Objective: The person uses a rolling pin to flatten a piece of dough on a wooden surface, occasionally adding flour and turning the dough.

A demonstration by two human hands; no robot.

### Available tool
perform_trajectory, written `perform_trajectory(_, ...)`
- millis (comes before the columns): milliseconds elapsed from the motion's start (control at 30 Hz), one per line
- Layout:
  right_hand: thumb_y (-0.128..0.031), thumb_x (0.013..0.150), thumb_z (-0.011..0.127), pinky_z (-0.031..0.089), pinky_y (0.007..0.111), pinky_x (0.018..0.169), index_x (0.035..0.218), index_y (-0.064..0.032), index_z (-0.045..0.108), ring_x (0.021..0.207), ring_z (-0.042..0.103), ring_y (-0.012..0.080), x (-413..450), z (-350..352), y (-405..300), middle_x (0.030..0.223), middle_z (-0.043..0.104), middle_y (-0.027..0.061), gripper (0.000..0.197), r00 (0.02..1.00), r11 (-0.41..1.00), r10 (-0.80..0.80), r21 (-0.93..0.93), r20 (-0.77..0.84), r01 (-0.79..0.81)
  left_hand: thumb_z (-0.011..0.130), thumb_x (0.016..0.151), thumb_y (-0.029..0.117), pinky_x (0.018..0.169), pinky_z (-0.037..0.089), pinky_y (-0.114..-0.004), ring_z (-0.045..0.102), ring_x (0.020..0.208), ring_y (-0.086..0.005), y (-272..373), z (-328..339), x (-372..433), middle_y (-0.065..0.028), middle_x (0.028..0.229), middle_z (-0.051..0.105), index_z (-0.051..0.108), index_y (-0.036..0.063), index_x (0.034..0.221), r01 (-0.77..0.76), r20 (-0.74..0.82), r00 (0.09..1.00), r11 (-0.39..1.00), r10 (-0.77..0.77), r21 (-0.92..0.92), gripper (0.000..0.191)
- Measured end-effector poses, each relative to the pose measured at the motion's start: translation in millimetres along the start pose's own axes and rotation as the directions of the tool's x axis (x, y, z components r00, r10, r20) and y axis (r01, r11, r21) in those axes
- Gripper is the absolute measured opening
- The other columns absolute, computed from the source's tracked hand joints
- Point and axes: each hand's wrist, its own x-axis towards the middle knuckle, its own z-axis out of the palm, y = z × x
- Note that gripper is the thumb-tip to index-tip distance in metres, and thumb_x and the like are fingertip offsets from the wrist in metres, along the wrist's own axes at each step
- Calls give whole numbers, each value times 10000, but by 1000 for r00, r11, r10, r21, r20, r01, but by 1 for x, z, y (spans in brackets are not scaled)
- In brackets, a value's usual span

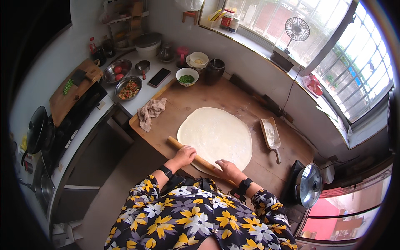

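Observation:
A large, thin round sheet of dough (215, 134) lies on the wooden board (200, 97), with some flour on it. Across its near edge rests a wooden rolling pin (203, 161), slanting down to the right. My left hand (186, 154) lies over the pin left of its middle, fingers curled. Farther right along the pin, my right hand (229, 170) rests on it with the fingers more spread and the thumb side towards the dough. Whether either hand grips the pin firmly cannot be told. To the right of the dough lies a wooden scoop (271, 134) with flour in it.
A crumpled cloth (151, 113) lies at the board's left corner. A bowl of chopped greens (187, 77) and a dark jar (215, 70) stand at the far edge. Metal bowls and a phone (159, 77) are on the counter. A lidded pan (309, 185) stands at right.

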Motion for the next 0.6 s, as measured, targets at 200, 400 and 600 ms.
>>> perform_trajectory(200,-106,714,614,471,416,736,1050,-44,525,817,548,347,-15,46,8,863,562,162,353,991,993,-14,-114,-135,-1,584,770,98,919,422,-383,513,1070,-369,-19,-25,1,-242,1192,489,564,37,1018,216,-403,891,976,-209,-29,256)
perform_trajectory(400,-75,690,640,454,422,729,1021,-38,524,808,527,346,2,8,22,851,552,158,352,923,989,-72,-144,-378,18,496,915,204,925,419,-375,543,1074,-249,-61,-2,-19,-107,1141,567,502,33,1167,489,67,570,273,-819,-828,304)
perform_trajectory(600,-64,695,653,453,433,717,1079,-43,513,796,523,353,21,-11,23,852,545,163,409,860,994,-26,-105,-509,-32,472,924,228,843,471,-401,588,972,-217,-24,32,-20,-82,1070,598,518,34,1119,635,507,617,0,-602,-772,279)
